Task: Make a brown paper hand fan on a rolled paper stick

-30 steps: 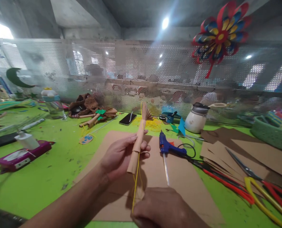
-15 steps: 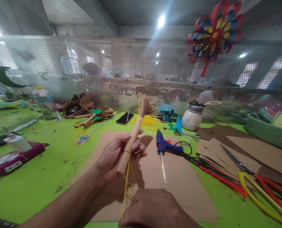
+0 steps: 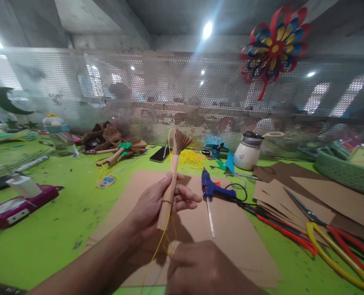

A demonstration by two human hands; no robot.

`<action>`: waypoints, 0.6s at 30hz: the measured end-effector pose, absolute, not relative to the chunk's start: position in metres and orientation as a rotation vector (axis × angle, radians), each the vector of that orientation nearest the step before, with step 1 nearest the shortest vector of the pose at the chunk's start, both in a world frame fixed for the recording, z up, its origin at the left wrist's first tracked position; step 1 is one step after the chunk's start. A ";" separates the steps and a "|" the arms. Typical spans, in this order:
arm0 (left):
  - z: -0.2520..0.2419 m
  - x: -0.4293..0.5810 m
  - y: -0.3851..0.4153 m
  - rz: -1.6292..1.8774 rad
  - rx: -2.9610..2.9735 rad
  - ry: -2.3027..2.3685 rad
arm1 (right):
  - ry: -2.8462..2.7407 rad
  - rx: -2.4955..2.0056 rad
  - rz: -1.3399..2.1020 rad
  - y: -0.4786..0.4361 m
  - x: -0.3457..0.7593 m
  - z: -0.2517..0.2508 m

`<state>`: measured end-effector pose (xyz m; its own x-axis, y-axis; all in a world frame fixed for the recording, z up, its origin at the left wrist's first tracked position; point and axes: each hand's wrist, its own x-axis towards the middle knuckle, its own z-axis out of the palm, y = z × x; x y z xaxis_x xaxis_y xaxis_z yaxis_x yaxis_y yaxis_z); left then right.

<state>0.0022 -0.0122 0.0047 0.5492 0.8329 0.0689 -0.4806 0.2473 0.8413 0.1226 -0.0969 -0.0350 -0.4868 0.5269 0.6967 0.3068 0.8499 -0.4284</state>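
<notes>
My left hand (image 3: pixel 152 200) is closed around a rolled brown paper stick (image 3: pixel 171 186), tilted upright, with a pleated paper fan (image 3: pixel 182 141) at its top. Two of its fingers stretch out to the right behind the stick. A yellow string (image 3: pixel 169 213) runs along the stick and hangs below it in loose loops. Low in front, my right hand (image 3: pixel 197 262) is curled with its back to me. A loop of the string meets a pale lump (image 3: pixel 173 247) at its fingertips. The rest of what it grips is hidden.
Brown paper sheets (image 3: pixel 231 246) lie under my hands. A blue glue gun (image 3: pixel 212 186) rests on them. Large scissors (image 3: pixel 326 229) and cut paper (image 3: pixel 280 200) are at right. Behind are yellow shreds (image 3: pixel 191 159), a phone (image 3: pixel 161 153) and a jug (image 3: pixel 247 151). A purple power strip (image 3: pixel 19 209) sits left.
The paper stick has shifted slightly left and stands more upright. My left fingers have stretched out to the right. My right hand has moved a little right, and the string's lower end now hangs left of it.
</notes>
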 end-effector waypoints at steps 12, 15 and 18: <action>0.005 0.004 -0.025 0.857 0.843 0.348 | -1.312 -1.068 1.411 -0.079 0.124 -0.035; 0.005 0.004 -0.022 0.856 0.860 0.344 | -1.251 -1.089 1.399 -0.080 0.128 -0.038; 0.003 0.002 -0.016 0.905 0.920 0.337 | -1.305 -1.062 1.356 -0.086 0.136 -0.033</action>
<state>0.0017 -0.0164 0.0028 0.5993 0.7925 0.1128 -0.5260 0.2837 0.8018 0.1357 -0.0856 -0.0332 -0.1804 0.9833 0.0219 -0.0593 0.0114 -0.9982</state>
